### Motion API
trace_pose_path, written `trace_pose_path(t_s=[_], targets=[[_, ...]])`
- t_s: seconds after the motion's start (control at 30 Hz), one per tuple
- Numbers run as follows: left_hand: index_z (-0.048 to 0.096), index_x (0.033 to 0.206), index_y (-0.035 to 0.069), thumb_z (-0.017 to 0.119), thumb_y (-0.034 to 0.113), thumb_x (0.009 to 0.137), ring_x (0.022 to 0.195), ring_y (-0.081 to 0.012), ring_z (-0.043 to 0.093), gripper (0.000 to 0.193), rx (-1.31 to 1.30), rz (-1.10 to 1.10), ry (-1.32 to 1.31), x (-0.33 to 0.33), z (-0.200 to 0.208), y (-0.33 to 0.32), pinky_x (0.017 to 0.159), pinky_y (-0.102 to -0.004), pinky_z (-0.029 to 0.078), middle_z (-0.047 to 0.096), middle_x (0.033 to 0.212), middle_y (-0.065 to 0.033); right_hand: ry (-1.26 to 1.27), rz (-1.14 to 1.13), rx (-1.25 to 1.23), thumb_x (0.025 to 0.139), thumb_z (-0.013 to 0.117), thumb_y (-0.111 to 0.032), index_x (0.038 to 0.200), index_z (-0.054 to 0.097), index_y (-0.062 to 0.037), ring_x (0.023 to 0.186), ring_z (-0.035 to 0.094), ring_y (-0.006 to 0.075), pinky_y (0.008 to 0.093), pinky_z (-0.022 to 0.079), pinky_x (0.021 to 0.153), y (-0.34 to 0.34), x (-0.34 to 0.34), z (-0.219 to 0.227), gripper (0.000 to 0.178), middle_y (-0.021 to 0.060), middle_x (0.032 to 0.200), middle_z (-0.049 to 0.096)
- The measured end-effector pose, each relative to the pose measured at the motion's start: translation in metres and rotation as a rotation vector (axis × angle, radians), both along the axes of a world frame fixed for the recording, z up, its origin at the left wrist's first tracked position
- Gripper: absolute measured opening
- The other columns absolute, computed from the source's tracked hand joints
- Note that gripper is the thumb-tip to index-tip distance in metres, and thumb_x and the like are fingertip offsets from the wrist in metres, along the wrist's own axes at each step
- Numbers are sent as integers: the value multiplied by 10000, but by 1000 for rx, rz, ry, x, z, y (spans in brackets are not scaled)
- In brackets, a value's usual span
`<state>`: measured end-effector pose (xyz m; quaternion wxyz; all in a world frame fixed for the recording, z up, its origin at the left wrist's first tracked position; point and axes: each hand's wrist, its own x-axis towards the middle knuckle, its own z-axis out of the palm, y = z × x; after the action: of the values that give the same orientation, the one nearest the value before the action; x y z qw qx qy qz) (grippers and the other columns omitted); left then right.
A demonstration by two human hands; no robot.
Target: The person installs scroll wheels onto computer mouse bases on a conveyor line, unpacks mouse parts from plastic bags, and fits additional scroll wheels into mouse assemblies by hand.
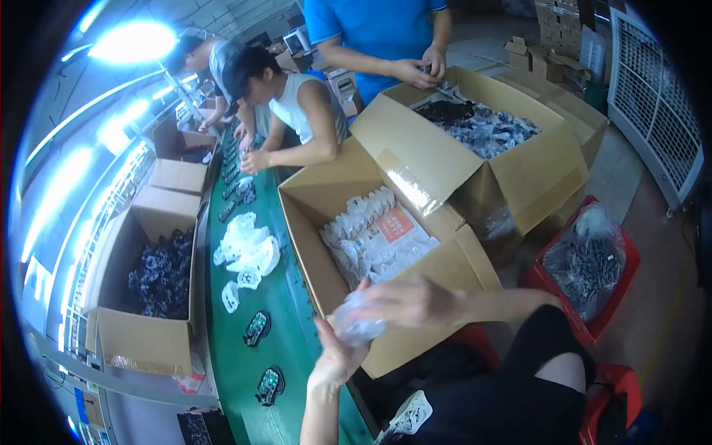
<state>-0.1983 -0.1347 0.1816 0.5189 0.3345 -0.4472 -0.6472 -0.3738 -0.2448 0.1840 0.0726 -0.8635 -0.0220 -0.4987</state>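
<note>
- Left hand (339,359) closed around the underside of a translucent plastic piece (356,319); right hand (417,300) against its top, blurred, so whether it grips I can't tell.
- That piece is up in the air, right at the near side of an open cardboard carton (400,348), in neither carton nor heap.
- Inside the carton, white moulded pieces (356,230) stand packed in rows, a printed orange sheet (397,224) lying on them: a good share looks done.
- Left of it, on the green conveyor belt (285,360), a loose heap of white pieces (248,245) looks like what's left to deal with.
- Nearer down the belt, two circuit-board units (270,386), apart from each other, boards exposed; more dark units (231,178) line up farther along.
- Across the belt, a carton (144,341) of dark parts (159,278).
- Over right, a co-worker in blue (378,37) works above another filled carton (415,159), and a red crate (630,259) holds a bag of dark parts (589,263).
</note>
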Motion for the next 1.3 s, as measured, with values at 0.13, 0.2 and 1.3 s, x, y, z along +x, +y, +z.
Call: trace_pose_path(t_s=[0.13,0.2,1.3], targets=[[98,1597,125,704,458,881,1424,-325,314,995,-245,13,-564,-38,26,-27,1112,-520,318,345,1558,-148,-4,-104,705,855,669,-35,1125,715,-20,906,667,185,296,524,786,-29,-97,-11,274,94,1018,676],[173,1577,86,769,362,844,1393,-352,353,984,-377,110,-688,-63,26,-58,1105,-496,332,396,1502,-172,-50,-45,1138,945,627,-61,1139,686,31,823,581,61,243,488,669,-46,-140,-55,223,21,930,651],[642,922,55,536,129,836,615,-346,663,155,-1097,64,-1684,-251,36,-391,572,-467,508,648,652,-166,-378,-611,1328,952,628,-328,1337,535,-124,971,641,194,319,533,621,-267,-196,-391,445,66,1120,661]])
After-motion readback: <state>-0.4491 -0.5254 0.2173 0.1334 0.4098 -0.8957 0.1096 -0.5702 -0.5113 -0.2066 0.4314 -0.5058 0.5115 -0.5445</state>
